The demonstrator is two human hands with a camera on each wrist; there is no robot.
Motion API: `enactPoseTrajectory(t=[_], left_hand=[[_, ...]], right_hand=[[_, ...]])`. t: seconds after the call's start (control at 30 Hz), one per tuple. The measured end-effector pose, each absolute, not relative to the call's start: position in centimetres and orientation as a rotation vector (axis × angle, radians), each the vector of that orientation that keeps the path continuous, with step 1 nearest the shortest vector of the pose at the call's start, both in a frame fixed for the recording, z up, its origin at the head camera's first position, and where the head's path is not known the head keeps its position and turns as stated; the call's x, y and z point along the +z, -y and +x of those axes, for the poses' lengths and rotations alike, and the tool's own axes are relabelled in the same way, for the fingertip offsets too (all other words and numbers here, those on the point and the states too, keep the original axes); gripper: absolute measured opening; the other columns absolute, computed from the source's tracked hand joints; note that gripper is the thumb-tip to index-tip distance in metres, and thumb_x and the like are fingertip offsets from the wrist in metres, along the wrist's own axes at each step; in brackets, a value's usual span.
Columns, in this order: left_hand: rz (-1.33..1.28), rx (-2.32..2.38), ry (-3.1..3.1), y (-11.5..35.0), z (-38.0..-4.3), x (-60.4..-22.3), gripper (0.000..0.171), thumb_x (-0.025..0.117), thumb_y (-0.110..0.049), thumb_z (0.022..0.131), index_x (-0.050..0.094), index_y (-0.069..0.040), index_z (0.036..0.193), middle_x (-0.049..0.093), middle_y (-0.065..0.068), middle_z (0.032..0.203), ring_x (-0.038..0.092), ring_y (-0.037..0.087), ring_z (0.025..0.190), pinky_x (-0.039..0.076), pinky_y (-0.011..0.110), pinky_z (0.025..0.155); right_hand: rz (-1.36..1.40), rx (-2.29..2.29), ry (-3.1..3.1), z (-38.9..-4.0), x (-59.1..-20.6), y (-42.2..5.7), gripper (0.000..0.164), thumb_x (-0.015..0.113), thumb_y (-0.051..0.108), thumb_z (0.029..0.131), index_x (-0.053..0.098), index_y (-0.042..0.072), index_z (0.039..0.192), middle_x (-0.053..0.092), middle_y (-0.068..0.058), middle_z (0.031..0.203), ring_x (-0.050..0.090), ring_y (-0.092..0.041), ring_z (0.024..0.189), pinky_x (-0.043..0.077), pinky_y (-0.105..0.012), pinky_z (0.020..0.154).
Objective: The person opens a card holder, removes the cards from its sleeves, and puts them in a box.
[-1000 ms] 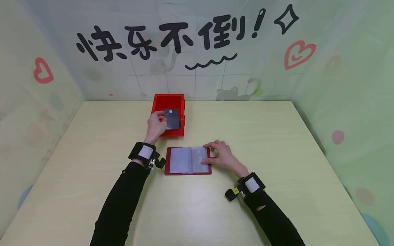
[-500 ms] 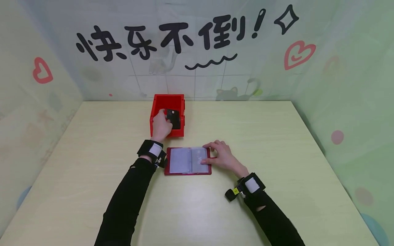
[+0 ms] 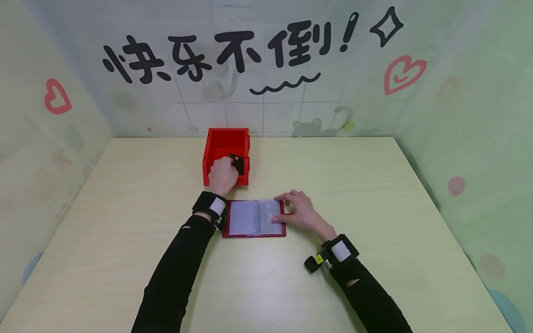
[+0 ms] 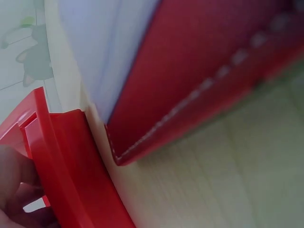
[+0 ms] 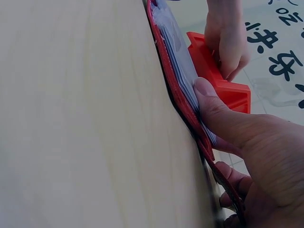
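Observation:
A dark card [image 3: 238, 163] lies tilted inside the red bin [image 3: 220, 138], partly covered by my left hand [image 3: 223, 175]. The fingers of this hand curl down into the bin at the card's lower left edge and appear to grip it; the fingertips are mostly hidden. In front of the bin lies an open red card holder [image 3: 225, 231] with clear, pale sleeves [image 3: 244, 217]. My right hand [image 3: 300, 210] pinches its right edge. In the right wrist view the thumb [image 5: 216, 107] presses on the sleeves and the fingers [image 5: 232, 178] go round the cover.
The pale wooden table [image 3: 266, 286] extends in front of and beside the holder. Behind it stands a printed backdrop [image 3: 166, 106] with dark lettering, and side panels [image 3: 466, 138] close both sides. White stitching runs along the holder's cover [image 4: 166, 104].
The left hand has gone lower and to the right in the bin, its fingers curling more. The card has turned from straight and raised to tilted and lower. The right hand stays put.

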State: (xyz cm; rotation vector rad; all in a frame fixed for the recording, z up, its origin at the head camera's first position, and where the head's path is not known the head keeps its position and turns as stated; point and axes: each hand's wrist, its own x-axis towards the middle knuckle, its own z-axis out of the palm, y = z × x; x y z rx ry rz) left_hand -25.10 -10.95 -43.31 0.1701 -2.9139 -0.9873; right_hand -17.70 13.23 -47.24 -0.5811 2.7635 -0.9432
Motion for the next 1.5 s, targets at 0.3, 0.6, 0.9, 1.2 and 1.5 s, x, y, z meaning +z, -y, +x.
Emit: enactPoseTrajectory(t=[0.3,0.6,0.9,1.2,1.5], left_hand=[[0.172,-0.764,3.038,11.1,-24.9,-43.4,0.02,0.059,-0.013,0.096,0.068,0.001,0.105,0.072,0.02,0.1,0.063,0.034,0.088,0.057,0.046,0.085],[0.11,-0.717,3.044,11.2,-24.4,-43.2,0.021,0.057,-0.012,0.096,0.068,0.003,0.104,0.07,0.021,0.101,0.061,0.035,0.091,0.055,0.046,0.089],[-0.059,-1.012,2.825,11.3,-20.8,-42.6,0.03,0.064,-0.009,0.093,0.06,-0.001,0.121,0.058,0.018,0.119,0.055,0.031,0.106,0.055,0.043,0.093],[-0.305,-1.228,3.038,11.0,-17.0,-43.3,0.017,0.07,-0.014,0.092,0.067,-0.005,0.107,0.066,0.009,0.084,0.057,0.02,0.074,0.048,0.024,0.066],[-0.323,-1.287,3.128,11.1,-16.8,-44.2,0.014,0.07,-0.015,0.093,0.075,-0.005,0.102,0.07,0.009,0.088,0.059,0.017,0.076,0.05,0.024,0.069]], right_hand=[[-0.575,-0.946,-2.753,-17.6,-47.1,-13.0,0.061,0.085,0.038,0.079,0.064,0.013,0.131,0.055,-0.007,0.1,0.043,-0.024,0.102,0.03,-0.039,0.089],[-0.578,-0.94,-2.756,-17.6,-47.1,-12.8,0.061,0.085,0.038,0.079,0.064,0.013,0.131,0.055,-0.006,0.1,0.043,-0.025,0.101,0.03,-0.04,0.09],[-0.591,-0.943,-2.753,-17.5,-46.9,-12.8,0.061,0.085,0.038,0.079,0.064,0.013,0.13,0.056,-0.007,0.1,0.044,-0.025,0.101,0.03,-0.039,0.088],[-0.613,-0.891,-2.773,-17.6,-46.6,-13.1,0.063,0.084,0.04,0.08,0.063,0.012,0.132,0.056,-0.006,0.099,0.044,-0.024,0.097,0.031,-0.036,0.085],[-0.63,-0.924,-2.792,-17.7,-46.4,-12.8,0.059,0.085,0.037,0.079,0.065,0.01,0.127,0.06,-0.007,0.099,0.049,-0.023,0.097,0.033,-0.036,0.085]])
